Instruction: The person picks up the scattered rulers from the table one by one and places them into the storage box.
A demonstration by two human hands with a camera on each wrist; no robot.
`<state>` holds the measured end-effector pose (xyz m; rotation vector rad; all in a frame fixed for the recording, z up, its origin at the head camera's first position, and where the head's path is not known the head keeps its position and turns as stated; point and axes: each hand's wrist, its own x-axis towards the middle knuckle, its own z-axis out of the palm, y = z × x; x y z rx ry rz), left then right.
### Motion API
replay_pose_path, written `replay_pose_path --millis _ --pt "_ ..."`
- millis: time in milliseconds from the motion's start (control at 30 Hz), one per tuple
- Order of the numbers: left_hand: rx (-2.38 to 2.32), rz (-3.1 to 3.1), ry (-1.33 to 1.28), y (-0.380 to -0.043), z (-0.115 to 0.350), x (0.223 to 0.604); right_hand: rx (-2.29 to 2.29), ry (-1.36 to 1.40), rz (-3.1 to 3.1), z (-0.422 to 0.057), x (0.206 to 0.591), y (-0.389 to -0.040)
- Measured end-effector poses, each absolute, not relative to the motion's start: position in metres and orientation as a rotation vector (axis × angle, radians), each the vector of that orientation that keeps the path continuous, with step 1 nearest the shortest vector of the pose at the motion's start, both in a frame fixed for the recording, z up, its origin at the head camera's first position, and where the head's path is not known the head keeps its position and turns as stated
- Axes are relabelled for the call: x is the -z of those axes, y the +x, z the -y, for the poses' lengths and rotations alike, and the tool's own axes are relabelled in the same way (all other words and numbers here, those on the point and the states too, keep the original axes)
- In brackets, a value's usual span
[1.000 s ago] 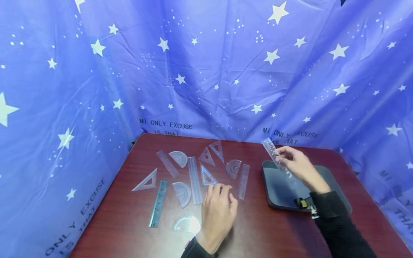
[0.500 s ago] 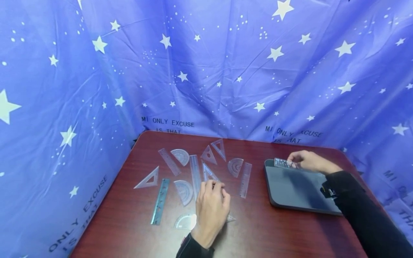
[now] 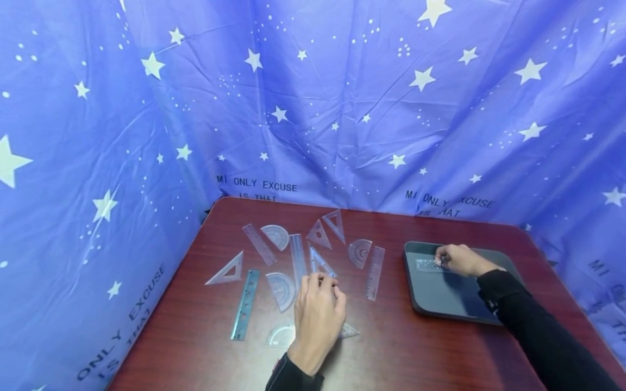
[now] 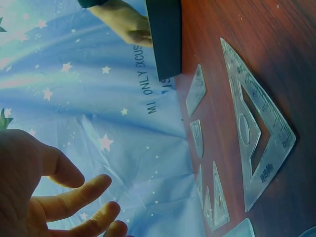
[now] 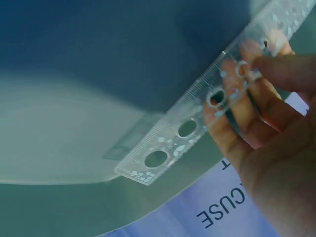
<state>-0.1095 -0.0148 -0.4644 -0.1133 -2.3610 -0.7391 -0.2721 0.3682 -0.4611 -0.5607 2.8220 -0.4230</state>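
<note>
Hovers over the table (image 3: 391, 358), nearest the body, with the left hand (image 3: 320, 320) holding nothing, with loosely bent fingers, just left of a clear triangle (image 3: 349, 330) and right of a protractor (image 3: 281, 291). Leaves a short ruler (image 3: 375, 273) lying between the two hands. Pinches a clear ruler with holes (image 3: 423, 265) between thumb and fingers of the right hand (image 3: 459, 259), well to the right of the left hand and farther out. Points that ruler's long axis leftward from the right fingertips, roughly along the far wall of a dark tray (image 3: 450, 298), low inside the rim; cannot tell about contact with the floor. Reaches in from the right with a black sleeve (image 3: 543, 326), before a starry curtain (image 3: 342, 98).
</note>
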Motion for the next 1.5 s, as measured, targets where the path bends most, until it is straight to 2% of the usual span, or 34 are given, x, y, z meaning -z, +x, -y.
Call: replay_pose_path --millis 267,533,967,1267,1500 --pt "0.760 2.373 -0.095 -0.109 0.018 0.462 0.418 -0.617 -2.935 -0.366 0.468 -0.279" --pt "0.770 2.405 -0.104 -0.108 0.013 0.463 0.427 -0.669 -3.020 -0.368 0.472 -0.264" --pt "0.788 2.444 -0.096 -0.108 0.019 0.464 0.348 -0.656 -2.991 -0.367 0.470 -0.260" --pt "0.811 2.556 -0.124 -0.108 0.025 0.466 0.392 -0.644 -3.072 -0.356 0.429 -0.248" --pt "0.852 2.685 -0.258 -0.106 0.029 0.468 0.441 -0.745 -3.165 -0.319 0.399 -0.220"
